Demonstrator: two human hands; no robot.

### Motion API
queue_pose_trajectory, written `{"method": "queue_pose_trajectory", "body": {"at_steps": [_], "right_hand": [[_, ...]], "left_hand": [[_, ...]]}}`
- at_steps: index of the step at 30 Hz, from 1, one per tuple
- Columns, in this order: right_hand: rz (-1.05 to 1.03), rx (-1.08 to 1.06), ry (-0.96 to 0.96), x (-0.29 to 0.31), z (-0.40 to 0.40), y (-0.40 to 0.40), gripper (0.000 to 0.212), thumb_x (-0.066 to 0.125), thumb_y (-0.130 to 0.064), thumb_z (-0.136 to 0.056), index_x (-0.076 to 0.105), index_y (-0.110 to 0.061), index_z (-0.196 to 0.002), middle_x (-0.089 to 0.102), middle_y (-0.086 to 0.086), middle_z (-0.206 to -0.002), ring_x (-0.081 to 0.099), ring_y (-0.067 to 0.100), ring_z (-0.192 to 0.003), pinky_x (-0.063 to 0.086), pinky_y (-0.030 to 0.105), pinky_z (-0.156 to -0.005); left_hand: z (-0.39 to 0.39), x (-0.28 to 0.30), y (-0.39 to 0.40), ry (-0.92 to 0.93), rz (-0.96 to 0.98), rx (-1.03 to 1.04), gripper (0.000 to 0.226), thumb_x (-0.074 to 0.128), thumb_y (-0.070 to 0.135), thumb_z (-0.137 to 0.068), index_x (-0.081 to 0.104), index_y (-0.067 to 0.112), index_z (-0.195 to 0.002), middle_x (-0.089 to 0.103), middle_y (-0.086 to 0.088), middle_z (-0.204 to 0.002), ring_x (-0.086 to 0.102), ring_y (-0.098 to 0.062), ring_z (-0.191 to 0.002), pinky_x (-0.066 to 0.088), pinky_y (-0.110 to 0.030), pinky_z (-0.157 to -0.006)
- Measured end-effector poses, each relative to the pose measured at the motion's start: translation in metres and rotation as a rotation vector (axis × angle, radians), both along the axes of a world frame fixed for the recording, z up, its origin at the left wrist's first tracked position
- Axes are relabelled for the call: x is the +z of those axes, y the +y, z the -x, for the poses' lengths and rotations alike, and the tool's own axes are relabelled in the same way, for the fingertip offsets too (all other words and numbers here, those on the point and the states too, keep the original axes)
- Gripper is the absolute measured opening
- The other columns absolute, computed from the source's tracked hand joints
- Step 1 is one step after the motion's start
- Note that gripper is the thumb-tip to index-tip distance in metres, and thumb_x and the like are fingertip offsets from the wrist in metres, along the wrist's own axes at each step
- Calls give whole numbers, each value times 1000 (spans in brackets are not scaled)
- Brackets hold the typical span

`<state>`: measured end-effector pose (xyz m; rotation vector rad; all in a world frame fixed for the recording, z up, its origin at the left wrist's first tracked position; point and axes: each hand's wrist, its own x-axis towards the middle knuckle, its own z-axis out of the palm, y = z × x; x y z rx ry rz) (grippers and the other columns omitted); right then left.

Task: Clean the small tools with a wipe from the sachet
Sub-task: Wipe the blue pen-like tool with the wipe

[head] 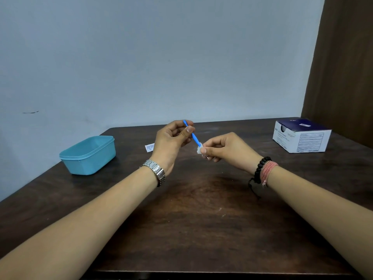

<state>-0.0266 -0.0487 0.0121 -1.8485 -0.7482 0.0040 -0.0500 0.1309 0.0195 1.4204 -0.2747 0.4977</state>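
My left hand [171, 142] pinches a thin blue tool [195, 138] near its upper end and holds it slanted above the table. My right hand [226, 150] grips a small white wipe [198, 150] wrapped around the tool's lower end. The tool's lower tip is hidden inside the wipe. A small white sachet [149, 147] lies flat on the table behind my left hand, partly covered by it.
A light blue plastic box [88, 155] stands at the left of the dark wooden table [201, 209]. A white and dark blue cardboard carton [301, 137] sits at the back right. A wall rises close behind the table.
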Motion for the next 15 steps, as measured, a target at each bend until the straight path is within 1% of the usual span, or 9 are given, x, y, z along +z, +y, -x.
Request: {"method": "queue_pose_trajectory", "body": {"at_steps": [5,8,11,13,15], "right_hand": [[-12,19,63,0,-1,0,8,74,-19,-86,78,-13,-84,73,0,-71,63,5,-63,52,18,-61],[12,21,80,-1,-3,-1,9,75,-20,-84,78,-12,-84,73,2,-72,64,6,-64,53,18,-61],[70,-4,83,-3,-5,-3,8,74,-17,-85,78,-10,-83,73,0,-70,64,6,-62,53,18,-60],[17,-72,78,-3,-8,-6,8,72,-14,-87,78,-10,-83,73,0,-69,63,7,-62,52,18,-59],[-85,-125,68,-1,-10,-9,8,71,-12,-88,77,-12,-83,73,1,-70,64,9,-65,52,17,-59]], "left_hand": [[0,5,4,-7,68,24,11,64,4,-89,69,15,-91,70,6,-82,65,-6,-77,53,-20,-72],[0,9,7,-10,107,40,12,63,3,-90,67,13,-93,68,1,-86,64,-8,-78,53,-19,-72],[0,14,13,-28,157,57,12,61,2,-91,67,12,-94,67,-1,-84,64,-7,-78,53,-18,-71],[0,15,17,-30,153,54,13,60,2,-92,67,12,-96,67,-1,-84,64,-7,-77,52,-18,-71],[0,11,15,-13,100,34,14,60,2,-91,68,12,-97,69,0,-84,65,-6,-77,53,-18,-72]]}}
